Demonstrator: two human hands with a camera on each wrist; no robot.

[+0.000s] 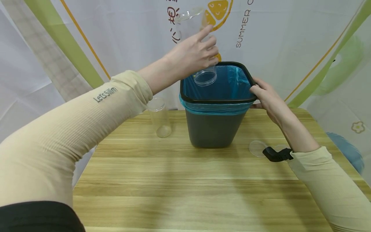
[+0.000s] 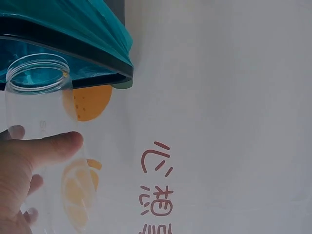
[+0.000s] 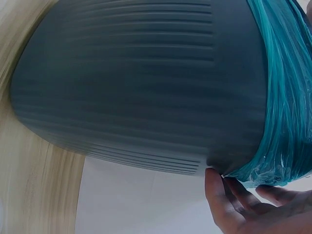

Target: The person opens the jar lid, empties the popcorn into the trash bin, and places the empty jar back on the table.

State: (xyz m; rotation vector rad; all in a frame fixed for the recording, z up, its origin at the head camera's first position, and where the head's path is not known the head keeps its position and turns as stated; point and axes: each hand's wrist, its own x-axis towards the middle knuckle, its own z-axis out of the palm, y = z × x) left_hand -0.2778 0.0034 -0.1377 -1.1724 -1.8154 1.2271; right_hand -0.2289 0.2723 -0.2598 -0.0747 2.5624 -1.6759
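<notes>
My left hand (image 1: 195, 53) grips a clear jar (image 1: 191, 25) above the trash bin (image 1: 214, 127). The jar is tipped upside down. Its threaded mouth (image 2: 39, 73) points down over the bin's opening, and nothing visible falls from it. A blue bag (image 1: 214, 108) lines the dark grey bin and folds over its black rim. At the bin's right side, my right hand (image 1: 269, 96) holds the rim, thumb on top and fingers (image 3: 234, 195) against the outer wall below. Another clear jar (image 1: 160, 120) stands upright on the table, left of the bin.
Clear round lids (image 1: 257, 149) lie on the wooden table (image 1: 185, 187) beneath and beside the right wrist, which wears a black strap (image 1: 276, 154). Behind the bin hangs a printed white curtain (image 1: 130, 32), close to the table's back edge.
</notes>
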